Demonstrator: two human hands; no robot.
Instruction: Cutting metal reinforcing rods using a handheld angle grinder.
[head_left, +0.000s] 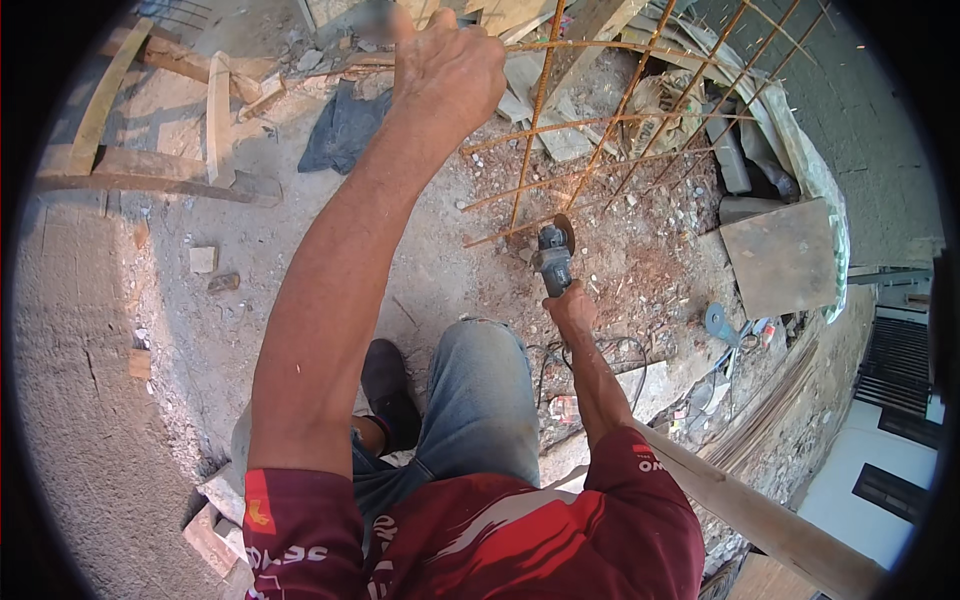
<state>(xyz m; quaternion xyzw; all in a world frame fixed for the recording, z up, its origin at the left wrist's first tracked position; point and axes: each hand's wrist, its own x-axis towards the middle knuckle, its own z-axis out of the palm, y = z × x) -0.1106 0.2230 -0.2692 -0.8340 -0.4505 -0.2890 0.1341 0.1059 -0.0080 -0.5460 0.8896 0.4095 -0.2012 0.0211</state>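
In my right hand [572,308] is an angle grinder [553,262], gripped by its body, with the fingers wrapped round it. Its cutting disc [566,232] meets or nearly meets a bar of a rusty rebar mesh [527,150], and orange streaks like sparks show around there. The mesh stands at a slant over the rubble. My left hand [450,68] is stretched far forward, closed at the mesh's upper left; a horizontal rusty bar runs out from its right side. The left fingertips are partly hidden behind the hand.
Curved wooden pieces [218,120] lie at the far left, near a dark cloth or plastic sheet [342,128]. A square board [785,258] and a torn sack [662,110] lie right of the mesh. A cable [640,350] loops by my knee. A round pole [770,520] crosses the lower right.
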